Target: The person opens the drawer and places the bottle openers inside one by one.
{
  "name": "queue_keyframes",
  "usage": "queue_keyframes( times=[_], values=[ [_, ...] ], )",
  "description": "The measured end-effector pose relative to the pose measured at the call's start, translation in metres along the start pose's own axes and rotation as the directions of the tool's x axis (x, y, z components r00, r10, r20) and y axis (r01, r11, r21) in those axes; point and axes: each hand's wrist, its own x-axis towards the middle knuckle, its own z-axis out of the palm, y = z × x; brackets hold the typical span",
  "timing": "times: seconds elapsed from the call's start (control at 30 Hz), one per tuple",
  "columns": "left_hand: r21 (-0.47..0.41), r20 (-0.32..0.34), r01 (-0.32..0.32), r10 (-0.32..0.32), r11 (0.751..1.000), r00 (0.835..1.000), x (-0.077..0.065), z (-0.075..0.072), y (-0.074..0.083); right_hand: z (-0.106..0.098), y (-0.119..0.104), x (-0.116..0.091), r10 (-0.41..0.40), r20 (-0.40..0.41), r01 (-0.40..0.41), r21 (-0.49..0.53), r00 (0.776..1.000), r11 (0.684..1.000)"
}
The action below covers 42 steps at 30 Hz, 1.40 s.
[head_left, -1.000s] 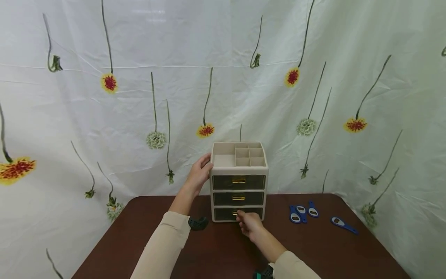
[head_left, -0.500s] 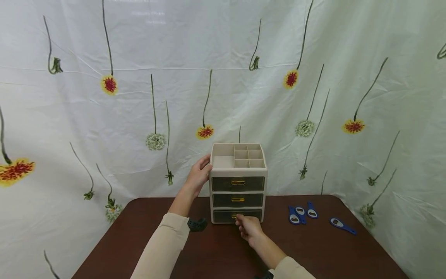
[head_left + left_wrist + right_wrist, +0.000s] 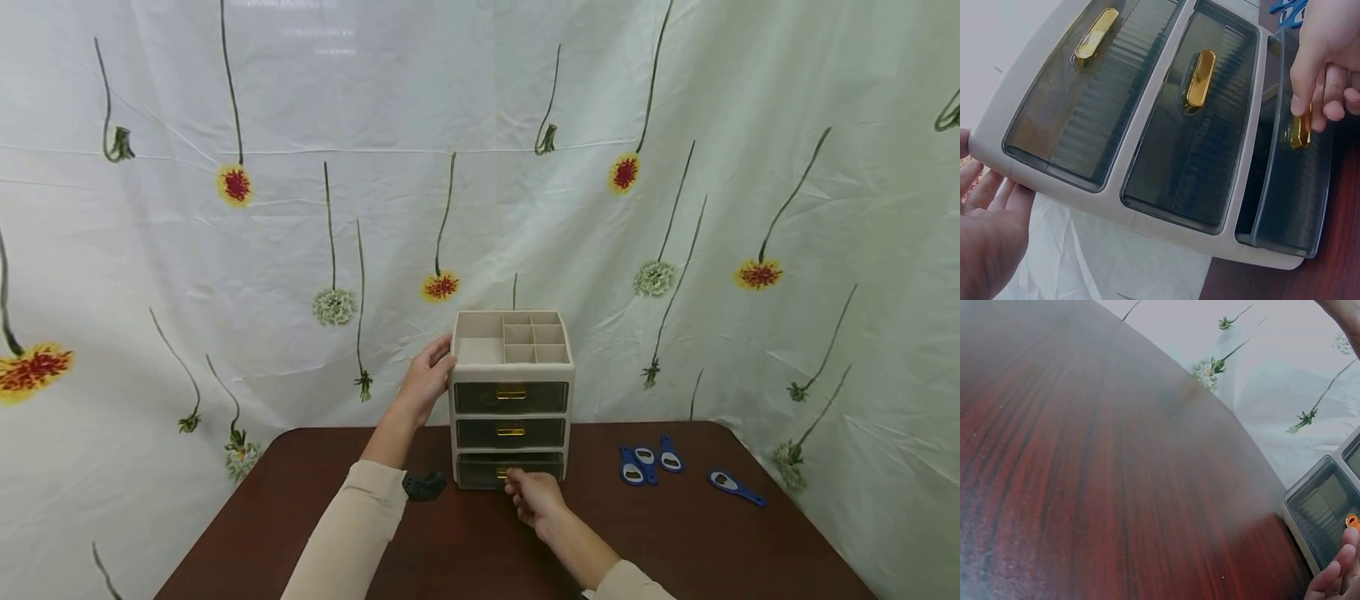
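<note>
A cream desktop drawer organizer (image 3: 454, 433) with dark see-through drawers and gold handles stands on the table. Against its upper left side rests my left hand (image 3: 422, 392), fingers along the side wall; the left wrist view shows that hand (image 3: 991, 234) at the casing. My right hand (image 3: 542, 504) pinches the gold handle (image 3: 1302, 132) of the bottom drawer (image 3: 1288, 200) between thumb and fingers. That drawer stands partly pulled out, its front ahead of the casing. The two drawers above are closed. In the right wrist view only the right fingertips (image 3: 1338, 572) show by the handle.
Several blue bottle openers (image 3: 670, 457) lie on the dark red table (image 3: 675, 542) to the right of the organizer, one (image 3: 735, 487) apart from the others. Behind hangs a white floral curtain (image 3: 390, 100). The organizer's top has open compartments (image 3: 547, 337).
The bottom drawer has slid a little outward toward me, drawn by my right hand on its handle. My left hand has stayed against the organizer's side.
</note>
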Motion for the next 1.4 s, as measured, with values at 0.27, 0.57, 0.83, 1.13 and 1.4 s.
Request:
queue_keyframes(
  times=[0.27,0.57,0.83,1.13,1.4],
  values=[
    [-0.013,0.013,-0.003,0.004,1.000,1.000,-0.002,-0.001,0.001,-0.003,-0.001,-0.009,0.023,0.027,-0.022,-0.025,0.999,0.999],
    [-0.012,0.009,-0.002,0.002,1.000,1.000,-0.002,-0.003,0.000,-0.004,0.003,-0.014,0.051,0.045,-0.050,-0.032,0.998,0.998],
    [-0.010,0.012,-0.001,0.002,1.000,1.000,-0.001,-0.003,-0.002,-0.006,0.005,-0.022,0.094,0.063,-0.092,-0.025,0.994,0.995],
    [0.000,0.019,-0.001,0.001,1.000,1.000,-0.002,-0.002,0.000,-0.009,0.005,-0.032,0.094,0.078,-0.091,-0.037,0.993,0.995],
    [-0.011,0.021,-0.008,0.009,1.000,1.000,-0.002,-0.001,0.002,-0.010,0.004,-0.040,0.102,0.095,-0.099,-0.040,0.990,0.994]
  ],
)
